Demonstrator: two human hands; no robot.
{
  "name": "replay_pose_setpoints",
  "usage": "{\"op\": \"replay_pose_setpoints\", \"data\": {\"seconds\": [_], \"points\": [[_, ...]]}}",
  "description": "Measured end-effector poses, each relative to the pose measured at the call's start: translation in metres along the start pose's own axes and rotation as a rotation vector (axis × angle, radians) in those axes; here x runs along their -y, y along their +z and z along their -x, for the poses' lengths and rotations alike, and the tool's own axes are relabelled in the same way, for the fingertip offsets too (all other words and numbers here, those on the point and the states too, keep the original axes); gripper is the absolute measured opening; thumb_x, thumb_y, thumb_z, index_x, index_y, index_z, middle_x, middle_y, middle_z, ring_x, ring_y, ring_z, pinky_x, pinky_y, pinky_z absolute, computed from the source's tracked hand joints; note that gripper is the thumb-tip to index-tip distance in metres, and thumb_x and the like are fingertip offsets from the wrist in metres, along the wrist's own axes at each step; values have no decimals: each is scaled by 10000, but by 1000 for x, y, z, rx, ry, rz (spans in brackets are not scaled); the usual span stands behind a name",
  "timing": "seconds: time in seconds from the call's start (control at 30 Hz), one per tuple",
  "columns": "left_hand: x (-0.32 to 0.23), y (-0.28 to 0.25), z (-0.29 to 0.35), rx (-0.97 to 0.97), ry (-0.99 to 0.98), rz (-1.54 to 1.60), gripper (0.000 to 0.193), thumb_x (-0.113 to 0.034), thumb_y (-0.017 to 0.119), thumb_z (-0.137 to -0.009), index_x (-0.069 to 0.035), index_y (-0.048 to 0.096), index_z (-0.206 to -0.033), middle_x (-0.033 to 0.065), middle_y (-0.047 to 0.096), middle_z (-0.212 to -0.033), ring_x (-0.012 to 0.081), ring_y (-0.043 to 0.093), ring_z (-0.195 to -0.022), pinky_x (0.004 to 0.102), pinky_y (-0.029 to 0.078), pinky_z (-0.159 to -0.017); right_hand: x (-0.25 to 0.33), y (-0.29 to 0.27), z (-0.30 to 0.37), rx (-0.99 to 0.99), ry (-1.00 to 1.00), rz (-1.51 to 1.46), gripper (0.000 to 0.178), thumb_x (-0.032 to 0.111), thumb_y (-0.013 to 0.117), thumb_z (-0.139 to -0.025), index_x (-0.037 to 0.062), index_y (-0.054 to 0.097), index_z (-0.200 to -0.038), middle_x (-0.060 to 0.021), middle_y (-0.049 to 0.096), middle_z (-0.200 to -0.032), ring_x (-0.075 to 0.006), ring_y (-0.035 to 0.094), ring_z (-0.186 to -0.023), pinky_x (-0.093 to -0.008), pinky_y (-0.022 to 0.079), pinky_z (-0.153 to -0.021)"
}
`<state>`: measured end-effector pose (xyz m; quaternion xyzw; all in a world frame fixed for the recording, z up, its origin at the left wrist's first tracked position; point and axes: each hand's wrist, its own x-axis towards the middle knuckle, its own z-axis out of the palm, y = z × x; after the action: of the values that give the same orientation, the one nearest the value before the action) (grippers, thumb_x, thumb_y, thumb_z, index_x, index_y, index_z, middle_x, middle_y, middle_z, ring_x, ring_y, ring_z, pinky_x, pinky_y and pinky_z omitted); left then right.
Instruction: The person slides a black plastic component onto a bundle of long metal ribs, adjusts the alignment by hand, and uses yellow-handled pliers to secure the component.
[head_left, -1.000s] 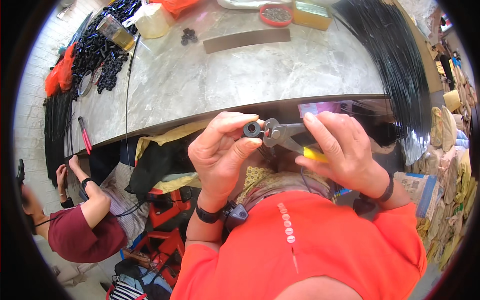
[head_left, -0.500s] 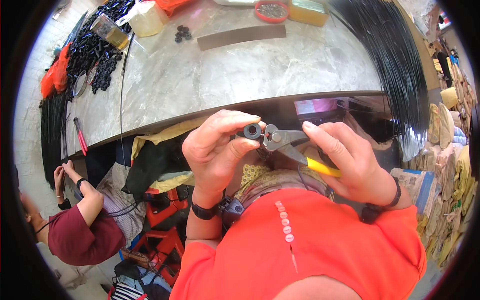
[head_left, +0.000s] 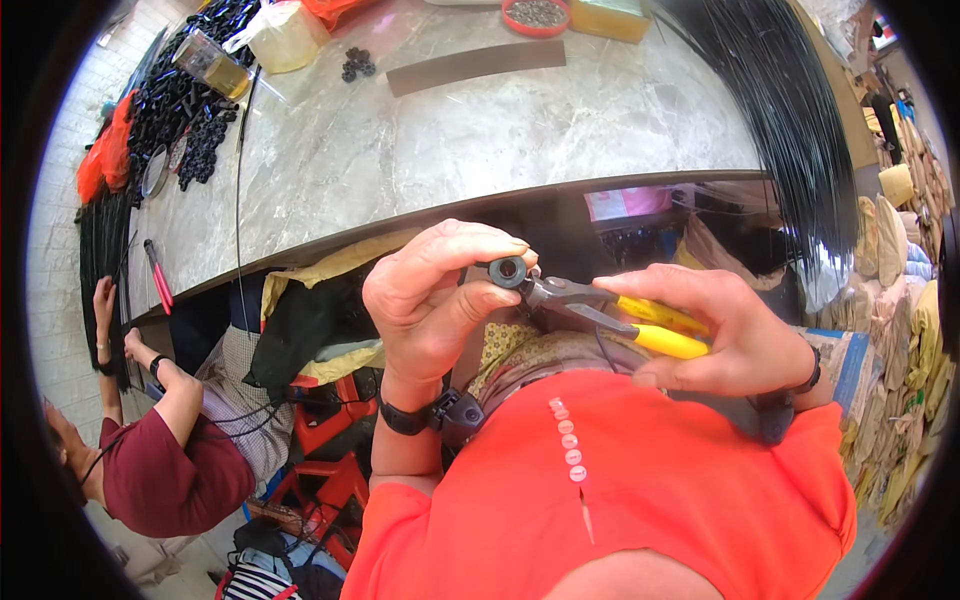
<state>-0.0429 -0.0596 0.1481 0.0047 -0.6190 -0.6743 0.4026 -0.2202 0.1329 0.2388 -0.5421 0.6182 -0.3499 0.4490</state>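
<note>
Between thumb and fingertips, my left hand [head_left: 425, 295] pinches a short black cylindrical piece [head_left: 495, 274] with a round hole facing up. My right hand [head_left: 740, 325] grips pliers [head_left: 668, 342] with yellow handles and grey metal jaws. The handles are spread apart, and the jaws meet the right side of the black piece, close to my left fingertips. What lies between the jaws is too small to make out. Both hands are held in front of my body, off the table's near edge.
A grey marbled table [head_left: 480, 140] spans the far side, bearing a brown strip [head_left: 476, 68], a red dish [head_left: 536, 18] and heaped black parts [head_left: 190, 110]. Long black strands [head_left: 790, 120] drape over its right end. A co-worker in maroon [head_left: 180, 455] sits left, near red-handled pliers [head_left: 160, 278].
My right hand has shifted and turned the pliers, so both yellow handles now show, spread wider. My left hand has hardly moved. The co-worker's one hand has risen along the black strands.
</note>
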Motion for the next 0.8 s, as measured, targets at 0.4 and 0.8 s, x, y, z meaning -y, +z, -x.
{"op": "replay_pose_setpoints", "data": {"seconds": [0.4, 0.8], "points": [[1, -3, -1, 40, -33, -1, 272, -42, 743, -840, 90, 652, -1061, 198, 670, -939, 264, 691, -819, 367, 586, -741, 3, -1, -3, 140, 190, -285, 623, 60, 689, -870, 19, 437, -1439, -92, 649, -1061, -175, 625, -950, -304, 499, -840], [-1, 5, 1, -57, -84, 146, 288, 118, 692, -834, 100, 619, -1112, 176, 663, -1070, 229, 669, -998, 338, 543, -897, -18, 4, -13, 40, -140, 397, 715, -43, 554, -816, 45, 348, -1495, -197, 590, -1141, -398, 599, -1004, -441, 502, -835]]}}
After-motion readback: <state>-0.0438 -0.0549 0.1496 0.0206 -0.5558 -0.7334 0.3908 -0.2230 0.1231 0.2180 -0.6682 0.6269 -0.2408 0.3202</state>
